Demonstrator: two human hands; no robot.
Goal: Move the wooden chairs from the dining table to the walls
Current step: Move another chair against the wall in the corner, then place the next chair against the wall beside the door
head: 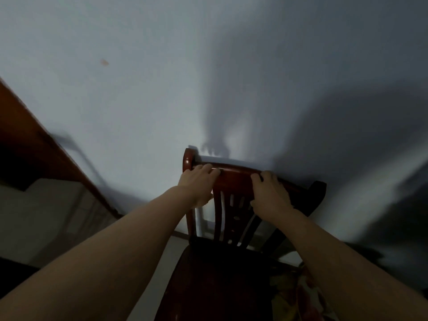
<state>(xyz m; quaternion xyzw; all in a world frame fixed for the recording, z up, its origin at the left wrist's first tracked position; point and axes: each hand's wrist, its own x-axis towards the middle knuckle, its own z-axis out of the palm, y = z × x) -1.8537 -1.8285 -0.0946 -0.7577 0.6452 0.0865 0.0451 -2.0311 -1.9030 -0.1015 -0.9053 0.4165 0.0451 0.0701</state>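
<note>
A dark red wooden chair (234, 179) with a slatted back stands right in front of me, its top rail close against a pale wall (162, 77). My left hand (198, 181) grips the left part of the top rail, fingers curled over it. My right hand (269, 193) grips the right part of the same rail. The seat (220, 274) lies dark below my forearms. The chair's legs are hidden.
A brown wooden door frame or panel (34, 126) runs along the left side. A strip of light floor (176, 249) shows left of the seat. Patterned cloth (298, 295) appears at the lower right. The right side is in deep shadow.
</note>
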